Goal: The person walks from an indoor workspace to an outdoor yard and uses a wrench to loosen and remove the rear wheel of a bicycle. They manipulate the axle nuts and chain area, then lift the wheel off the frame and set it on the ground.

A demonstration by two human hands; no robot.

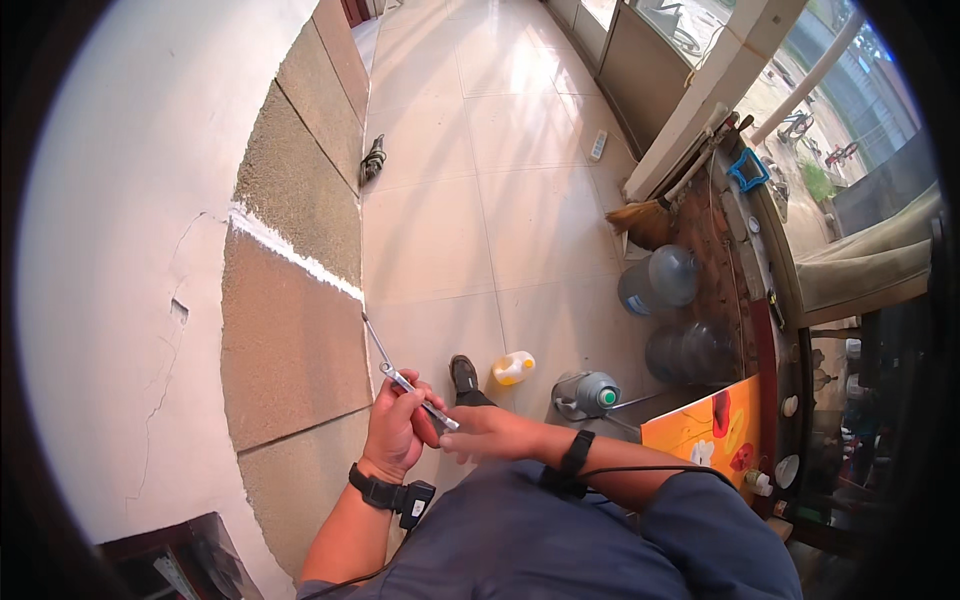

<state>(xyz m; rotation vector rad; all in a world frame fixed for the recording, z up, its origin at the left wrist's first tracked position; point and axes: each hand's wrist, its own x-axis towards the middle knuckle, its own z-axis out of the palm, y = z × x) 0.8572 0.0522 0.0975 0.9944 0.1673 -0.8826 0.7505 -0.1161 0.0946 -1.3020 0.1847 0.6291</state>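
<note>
My left hand [397,432] is closed around a screwdriver and a wrench held together. The screwdriver shaft [375,338] points up and away, its tip close to the edge of the wall tiles in this view. Its red handle [426,428] shows below the fingers. The silver wrench [412,388] lies slantwise across the left hand, one ring end beside the shaft and the other end toward my right hand. My right hand [488,432] is by the wrench's near end, slightly blurred, its fingers stretched out. Whether they touch the tools is hard to tell.
A tiled wall [290,340] with a white strip stands on the left. On the floor are a dark tool-like object [373,160], a yellow-and-white jug [513,368], several large water bottles [660,280] and a broom [645,218]. An orange floral panel [690,425] is at right.
</note>
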